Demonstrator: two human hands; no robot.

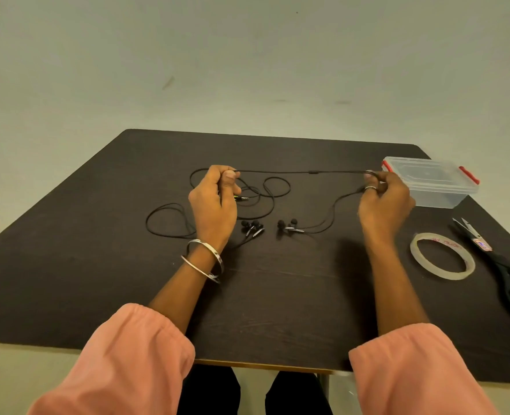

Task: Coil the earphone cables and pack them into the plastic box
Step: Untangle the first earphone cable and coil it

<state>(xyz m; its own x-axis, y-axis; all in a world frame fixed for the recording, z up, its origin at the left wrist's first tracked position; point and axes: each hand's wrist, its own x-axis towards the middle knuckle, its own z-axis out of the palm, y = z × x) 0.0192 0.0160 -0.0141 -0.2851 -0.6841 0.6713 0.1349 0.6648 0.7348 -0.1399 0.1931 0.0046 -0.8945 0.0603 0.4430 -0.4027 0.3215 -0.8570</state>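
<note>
A black earphone cable (pixel 292 171) is held stretched above the dark table (pixel 277 295), its long axis running straight from left to right, nearly parallel to the far table edge. The left hand (pixel 214 202) is closed in a loose fist, with the thumb pressed against the curled fingers so that the cable is pinched at the left end of the taut run. The right hand (pixel 385 202) is closed on the right end, the cable being clamped between thumb and fingertips; a ring is worn on one finger. A small inline block (pixel 313 172) is seen on the stretched span, nearer the right hand. From the right hand the cable is let down in a curve to a pair of earbuds (pixel 289 226) lying on the table between the wrists, their tips pointing away from the person. A second pair of earbuds (pixel 253 227) is laid just beside them to the left, and loose loops of cable (pixel 169 220) are spread flat behind and to the left of the left hand, with a jack plug (pixel 242 198) pointing right. The clear plastic box (pixel 433 187), lid on with red clasps, is set near the far right corner, just beyond the right hand. A tape roll (pixel 442 256) and scissors (pixel 499 265) are laid near the right edge. Two bangles (pixel 208 259) are worn on the left wrist.
</note>
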